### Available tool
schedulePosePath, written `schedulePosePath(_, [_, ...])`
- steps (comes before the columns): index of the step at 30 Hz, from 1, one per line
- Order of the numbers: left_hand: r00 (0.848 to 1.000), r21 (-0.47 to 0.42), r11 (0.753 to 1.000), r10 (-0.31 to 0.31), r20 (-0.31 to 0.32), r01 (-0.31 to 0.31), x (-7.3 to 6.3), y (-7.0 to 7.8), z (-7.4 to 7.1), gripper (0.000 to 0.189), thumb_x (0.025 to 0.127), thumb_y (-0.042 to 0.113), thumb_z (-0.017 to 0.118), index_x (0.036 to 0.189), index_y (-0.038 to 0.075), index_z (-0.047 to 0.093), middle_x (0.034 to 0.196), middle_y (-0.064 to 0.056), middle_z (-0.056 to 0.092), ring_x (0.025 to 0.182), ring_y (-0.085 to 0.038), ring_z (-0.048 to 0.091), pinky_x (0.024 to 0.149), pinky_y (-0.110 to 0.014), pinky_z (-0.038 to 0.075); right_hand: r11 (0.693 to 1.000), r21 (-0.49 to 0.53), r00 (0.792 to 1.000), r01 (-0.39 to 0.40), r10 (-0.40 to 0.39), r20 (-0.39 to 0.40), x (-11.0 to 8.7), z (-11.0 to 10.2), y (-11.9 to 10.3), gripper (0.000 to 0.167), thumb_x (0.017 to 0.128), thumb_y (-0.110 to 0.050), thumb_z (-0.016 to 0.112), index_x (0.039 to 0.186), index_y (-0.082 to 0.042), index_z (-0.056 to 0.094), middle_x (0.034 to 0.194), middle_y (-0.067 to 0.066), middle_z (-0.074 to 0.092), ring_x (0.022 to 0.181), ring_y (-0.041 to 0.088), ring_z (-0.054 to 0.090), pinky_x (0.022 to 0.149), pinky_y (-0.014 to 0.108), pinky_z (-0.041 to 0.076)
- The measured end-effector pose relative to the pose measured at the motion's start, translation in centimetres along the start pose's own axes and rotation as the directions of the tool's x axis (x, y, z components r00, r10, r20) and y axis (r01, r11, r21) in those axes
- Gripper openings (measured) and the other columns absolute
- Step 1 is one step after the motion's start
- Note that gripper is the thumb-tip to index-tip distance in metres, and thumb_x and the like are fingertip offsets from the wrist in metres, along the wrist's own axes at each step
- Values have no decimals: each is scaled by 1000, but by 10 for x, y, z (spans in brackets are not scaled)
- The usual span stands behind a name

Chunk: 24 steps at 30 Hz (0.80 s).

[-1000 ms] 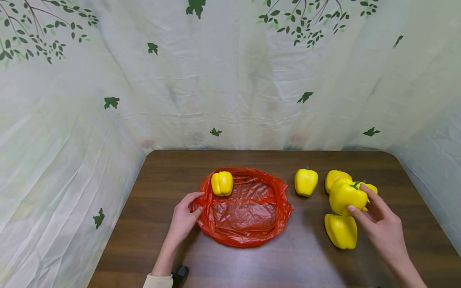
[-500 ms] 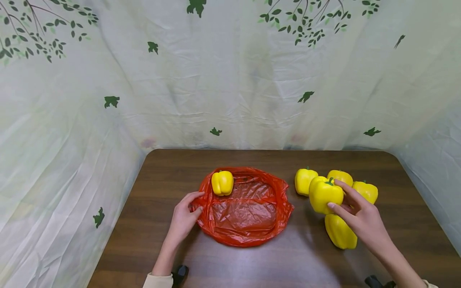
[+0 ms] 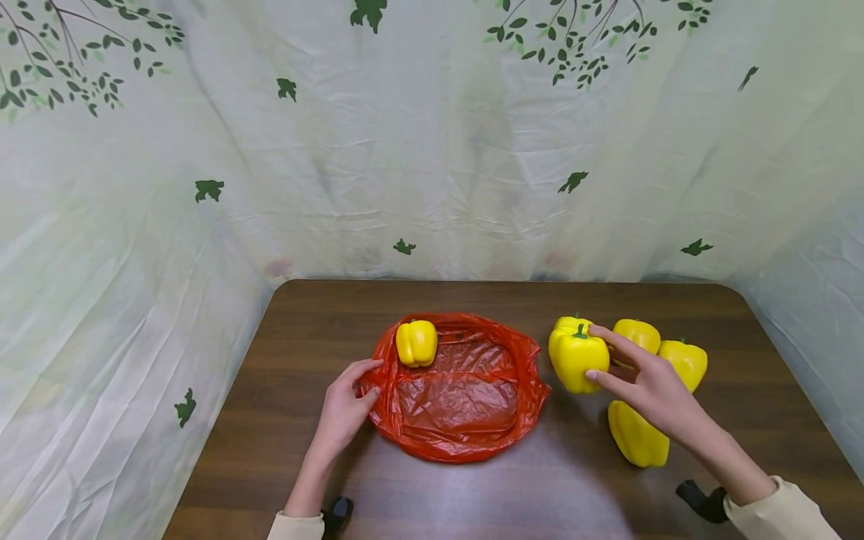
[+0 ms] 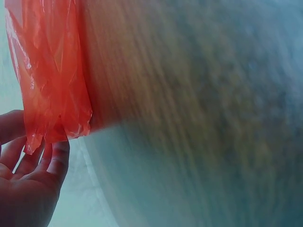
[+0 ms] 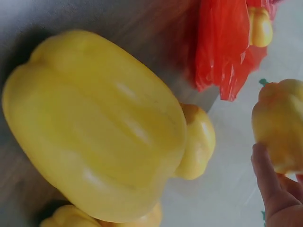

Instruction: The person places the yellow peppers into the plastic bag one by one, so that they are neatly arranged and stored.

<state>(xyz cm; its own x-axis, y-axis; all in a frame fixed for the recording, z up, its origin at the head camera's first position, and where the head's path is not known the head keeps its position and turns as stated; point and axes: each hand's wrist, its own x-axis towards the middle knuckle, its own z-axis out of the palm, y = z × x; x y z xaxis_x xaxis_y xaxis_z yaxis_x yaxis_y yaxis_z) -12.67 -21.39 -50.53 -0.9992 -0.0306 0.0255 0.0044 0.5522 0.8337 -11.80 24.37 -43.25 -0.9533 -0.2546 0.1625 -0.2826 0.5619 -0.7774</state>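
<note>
My left hand pinches the left rim of a red plastic bag, which stands wide open on the table. The left wrist view shows the thumb and fingers of that hand at the bag's crinkled edge. A yellow bell pepper is in the back left part of the bag. My right hand holds another yellow bell pepper by its side, stem up, to the right of the bag. In the right wrist view this held pepper is raised above the table.
One yellow pepper is partly hidden behind the held one. More yellow peppers stand at the back right and right. A pepper lying on its side is nearer, close below my right forearm. A leaf-printed curtain hangs behind the table.
My right hand has carried the held pepper left, away from the group and toward the bag, so it now overlaps the leftmost loose pepper. My left hand and the bag have stayed put.
</note>
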Motion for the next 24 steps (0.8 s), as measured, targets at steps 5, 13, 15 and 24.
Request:
schedulePosePath(5, [1000,-3,1000,-4,-1,4,0,-1,0,42,88,-5,65,126,13,65,132,-7,57,119,-27,54,96,-47,50,1000,11,998,2,-3,62,10,1,-2,66,88,-31,74,147,-16,46,136,8,52,108,25,63,87,35,54])
schedulePosePath(13, [1000,-13,1000,-5,3,5,-1,1,1,42,88,-5,65,126,13,65,132,-8,57,119,-27,55,96,-48,50,999,46,985,-22,14,172,24,7,-7,67,88,-37,72,147,-17,45,137,11,54,115,32,61,86,37,55])
schedulePosePath(15, [1000,-17,1000,-4,3,4,-1,1,1,41,88,-5,65,126,13,65,131,-7,57,117,-27,55,95,-47,51,999,41,981,-22,13,195,28,8,-8,67,89,-38,72,147,-18,45,138,10,54,118,34,59,86,36,55])
schedulePosePath(24, [1000,-12,1000,-16,4,16,-1,1,0,40,89,-2,64,126,14,64,133,-6,56,118,-26,55,95,-46,50,1000,-6,964,25,-22,265,49,14,-15,64,88,-40,72,145,-21,48,134,5,57,116,30,60,85,37,56])
